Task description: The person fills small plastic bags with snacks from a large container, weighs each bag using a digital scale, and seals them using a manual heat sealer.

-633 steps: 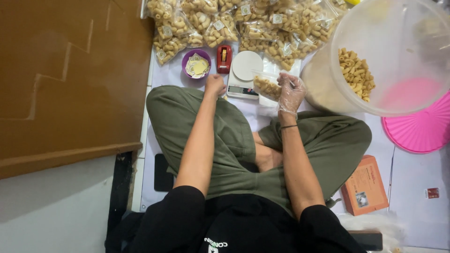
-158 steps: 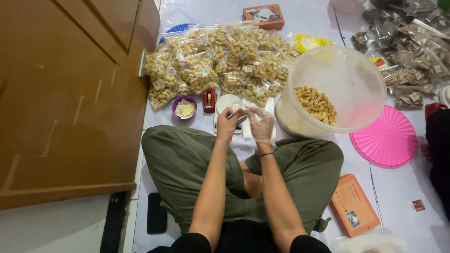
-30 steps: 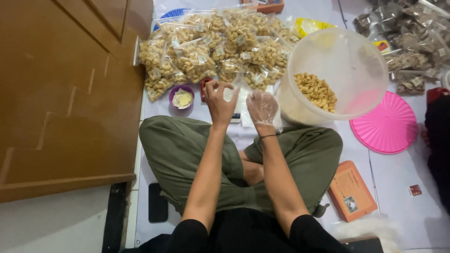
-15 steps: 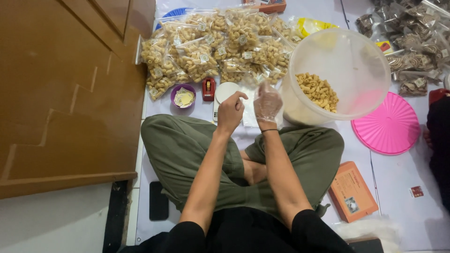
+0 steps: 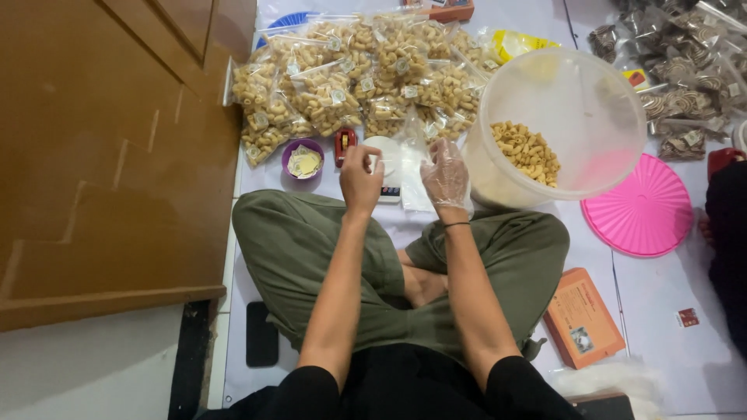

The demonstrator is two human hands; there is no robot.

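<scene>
An empty clear plastic bag (image 5: 411,159) is held up between the hands, above the white scale (image 5: 387,159) on the floor sheet. The bare left hand (image 5: 359,177) pinches its edge with curled fingers; the gloved right hand (image 5: 445,173) grips the other side, fingers half spread. Half a second ago the left hand sat lower and further right. The bag's outline is hard to trace. The big tub (image 5: 562,124) of snacks stands just right.

Single head-worn camera, looking steeply down from close above own lap (image 5: 405,257), hands, floor ahead.
</scene>
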